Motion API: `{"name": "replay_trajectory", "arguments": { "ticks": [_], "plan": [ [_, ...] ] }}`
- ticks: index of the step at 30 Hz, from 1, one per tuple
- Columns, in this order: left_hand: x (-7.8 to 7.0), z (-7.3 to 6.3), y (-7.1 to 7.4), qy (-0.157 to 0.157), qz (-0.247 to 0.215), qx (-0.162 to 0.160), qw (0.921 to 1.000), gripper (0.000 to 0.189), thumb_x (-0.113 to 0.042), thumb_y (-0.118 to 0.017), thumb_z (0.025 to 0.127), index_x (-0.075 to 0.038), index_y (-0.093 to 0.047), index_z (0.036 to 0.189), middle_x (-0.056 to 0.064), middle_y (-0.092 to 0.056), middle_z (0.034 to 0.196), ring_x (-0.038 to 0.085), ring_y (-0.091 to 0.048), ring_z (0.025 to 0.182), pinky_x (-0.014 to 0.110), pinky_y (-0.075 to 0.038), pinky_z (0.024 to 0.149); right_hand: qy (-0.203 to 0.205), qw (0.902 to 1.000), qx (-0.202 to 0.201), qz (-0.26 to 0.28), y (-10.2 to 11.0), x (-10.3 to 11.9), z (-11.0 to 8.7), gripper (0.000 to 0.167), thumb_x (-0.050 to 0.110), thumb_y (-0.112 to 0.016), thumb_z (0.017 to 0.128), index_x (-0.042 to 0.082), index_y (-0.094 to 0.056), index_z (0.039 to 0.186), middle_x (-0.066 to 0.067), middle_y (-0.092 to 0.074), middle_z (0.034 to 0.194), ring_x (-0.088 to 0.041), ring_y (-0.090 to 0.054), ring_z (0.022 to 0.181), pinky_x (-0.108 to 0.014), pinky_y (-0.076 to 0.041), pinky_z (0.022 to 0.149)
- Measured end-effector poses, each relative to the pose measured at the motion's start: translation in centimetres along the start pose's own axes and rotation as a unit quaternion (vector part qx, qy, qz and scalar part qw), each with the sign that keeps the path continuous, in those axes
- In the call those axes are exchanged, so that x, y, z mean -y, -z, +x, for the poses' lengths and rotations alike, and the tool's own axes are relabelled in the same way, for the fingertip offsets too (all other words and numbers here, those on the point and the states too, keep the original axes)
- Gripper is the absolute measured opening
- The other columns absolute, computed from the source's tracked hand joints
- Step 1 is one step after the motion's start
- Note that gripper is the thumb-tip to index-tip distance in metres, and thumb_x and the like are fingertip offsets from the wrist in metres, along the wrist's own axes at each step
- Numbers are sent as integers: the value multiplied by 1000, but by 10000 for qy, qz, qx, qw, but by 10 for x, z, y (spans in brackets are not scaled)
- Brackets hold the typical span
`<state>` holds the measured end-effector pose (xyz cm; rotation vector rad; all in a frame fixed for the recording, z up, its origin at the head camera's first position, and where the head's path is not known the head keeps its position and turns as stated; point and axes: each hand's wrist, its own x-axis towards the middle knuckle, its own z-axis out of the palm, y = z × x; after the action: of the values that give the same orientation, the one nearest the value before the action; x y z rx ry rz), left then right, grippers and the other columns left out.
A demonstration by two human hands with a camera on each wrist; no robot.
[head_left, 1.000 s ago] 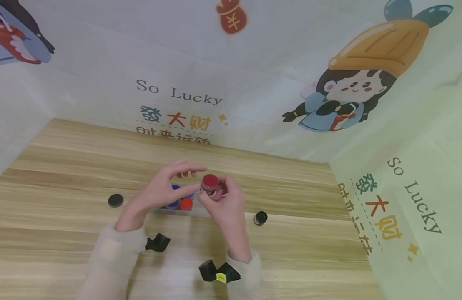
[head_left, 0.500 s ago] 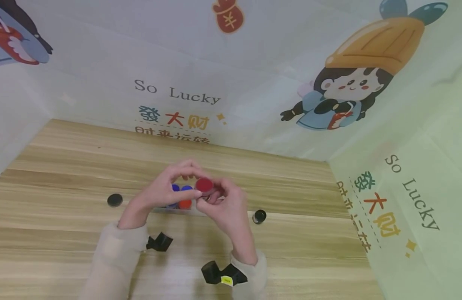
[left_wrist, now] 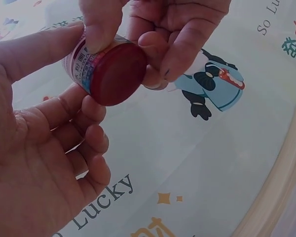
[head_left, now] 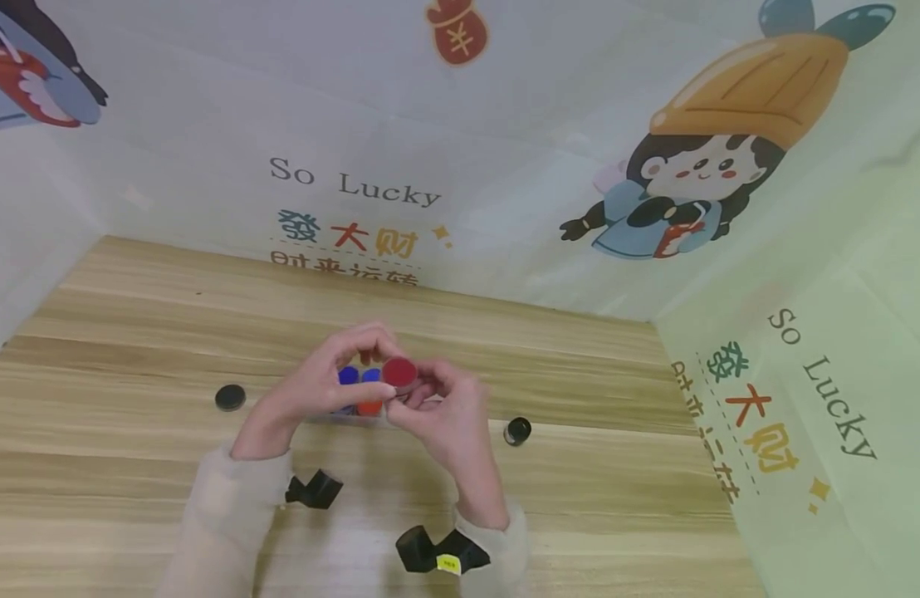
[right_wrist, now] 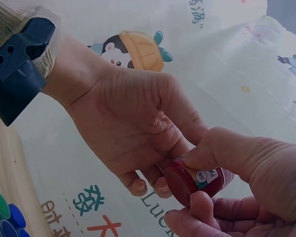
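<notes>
Small round jar (head_left: 399,374), deep-red end, pale label (left_wrist: 82,73), print unclear. Left hand (head_left: 318,375), right hand (head_left: 451,409): fingers clamped on jar. Far backdrop (head_left: 505,191) reads "So Lucky".

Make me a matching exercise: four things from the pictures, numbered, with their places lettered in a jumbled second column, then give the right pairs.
Things
1. Labelled red jar
2. Flat black disc
3. Orange-red jar
4. Yellow label

Places
A. On the black device at the right wrist
B. Gripped by both the left hand and the right hand
C. In the tray, beside blue jars
D. On the table, to the left of the left hand

Right pairs: 1-B, 2-D, 3-C, 4-A
</notes>
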<state>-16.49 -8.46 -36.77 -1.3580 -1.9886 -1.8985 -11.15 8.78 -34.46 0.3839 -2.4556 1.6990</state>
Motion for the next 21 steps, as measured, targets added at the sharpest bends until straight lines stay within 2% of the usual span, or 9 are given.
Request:
{"name": "replay_trajectory", "arguments": {
  "ticks": [6, 11, 17, 19, 21],
  "plan": [
    [-1, -3, 0, 87, 40, -98, 9999, 18, -5, -72, 78, -9, -62, 92, 5, -59, 88, 15, -45, 79, 34, -32, 66, 49, 9998, -113, 143, -6, -3, -2, 26, -3, -69, 68, -8, -66, 93, -9, -62, 70, -6, -53, 60, -23, -52, 56],
    [-4, -6, -1, 239, 238, -352, 9988, 24, 3, -75, 72, -9, -62, 89, 2, -58, 86, 16, -45, 75, 32, -31, 65, 227, 9994, -208, 171, -11, -6, -2, 26, -3, -68, 66, -9, -65, 91, -7, -62, 69, -4, -53, 60, -21, -52, 55],
    [-6, -9, -4, 605, 357, -663, 9953, 27, 5, -76, 69, -9, -60, 86, 1, -57, 83, 18, -44, 74, 31, -31, 66, 231, 9991, -307, 191, -14, -7, -2, 26, -8, -70, 66, -8, -65, 92, -12, -62, 71, -10, -55, 62, -23, -53, 57],
    [-7, -9, -4, 718, 484, -688, 9939, 28, 2, -77, 70, -11, -60, 89, 0, -56, 84, 17, -43, 77, 31, -31, 67, 260, 9989, -326, 192, -14, -8, -2, 26, -9, -70, 66, -9, -65, 92, -13, -62, 71, -11, -55, 62, -23, -53, 58],
    [-9, -10, -3, 650, 571, -629, 9943, 29, 1, -76, 72, -9, -62, 96, 0, -57, 88, 17, -43, 80, 31, -33, 69, 254, 9990, -300, 231, -14, -8, -1, 26, -8, -72, 67, -9, -64, 92, -14, -62, 72, -10, -55, 62, -24, -53, 59]
  ]
}}
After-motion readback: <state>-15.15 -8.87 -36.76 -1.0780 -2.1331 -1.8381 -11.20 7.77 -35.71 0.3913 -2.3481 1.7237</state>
